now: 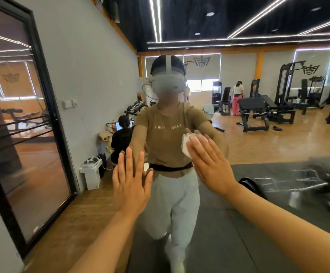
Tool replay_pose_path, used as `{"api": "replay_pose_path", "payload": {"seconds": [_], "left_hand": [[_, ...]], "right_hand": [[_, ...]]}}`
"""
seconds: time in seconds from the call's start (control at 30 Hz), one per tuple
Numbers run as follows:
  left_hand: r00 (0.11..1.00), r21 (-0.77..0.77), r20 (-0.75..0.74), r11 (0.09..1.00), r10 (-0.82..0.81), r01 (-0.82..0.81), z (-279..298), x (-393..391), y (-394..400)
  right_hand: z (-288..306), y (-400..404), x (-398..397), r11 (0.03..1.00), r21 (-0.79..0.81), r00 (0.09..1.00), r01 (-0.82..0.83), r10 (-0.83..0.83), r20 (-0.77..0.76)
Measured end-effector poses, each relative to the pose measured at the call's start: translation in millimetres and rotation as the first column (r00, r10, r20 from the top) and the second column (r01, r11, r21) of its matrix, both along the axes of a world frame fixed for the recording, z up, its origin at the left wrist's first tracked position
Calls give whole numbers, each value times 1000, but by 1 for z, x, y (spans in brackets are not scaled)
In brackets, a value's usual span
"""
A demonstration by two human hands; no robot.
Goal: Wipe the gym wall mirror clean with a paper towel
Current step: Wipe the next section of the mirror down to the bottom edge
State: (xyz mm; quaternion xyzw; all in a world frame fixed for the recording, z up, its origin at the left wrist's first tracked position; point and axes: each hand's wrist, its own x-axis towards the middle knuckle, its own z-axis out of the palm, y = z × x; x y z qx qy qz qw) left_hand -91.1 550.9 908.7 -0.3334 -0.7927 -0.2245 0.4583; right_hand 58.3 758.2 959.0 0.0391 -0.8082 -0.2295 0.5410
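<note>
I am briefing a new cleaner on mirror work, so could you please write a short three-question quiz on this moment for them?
1. True or false: the paper towel lies under the right hand, pressed to the mirror.
2. What is the left hand doing? A) gripping a spray bottle B) resting flat on the glass with straight fingers C) hanging at the person's side
3. Fill in: the towel is ___ in colour.

Key
1. True; its edge shows beyond the fingers.
2. B; it holds nothing.
3. White.
</note>
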Motion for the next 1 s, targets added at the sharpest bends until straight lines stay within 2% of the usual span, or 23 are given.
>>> {"api": "replay_pose_path", "payload": {"seconds": [0.13,0.27,0.47,0.73,1.0], "left_hand": [[999,14,-35,1000,-3,3,-3,-4,0],[996,38,-87,999,-24,27,-6,-13,3],[987,106,-157,993,-29,46,-8,-21,13],[952,150,-306,988,26,21,-9,-39,19],[943,194,-331,976,-28,97,-10,-43,24]], "right_hand": [[77,-13,-15,990,-142,965,28,-64,-255],[102,-19,-24,977,-214,961,-11,-49,-274],[43,-24,-30,967,-253,946,-37,-48,-319],[-67,-19,-32,983,-182,936,-29,-37,-351],[-139,-15,-24,994,-111,947,-12,-24,-321]]}}
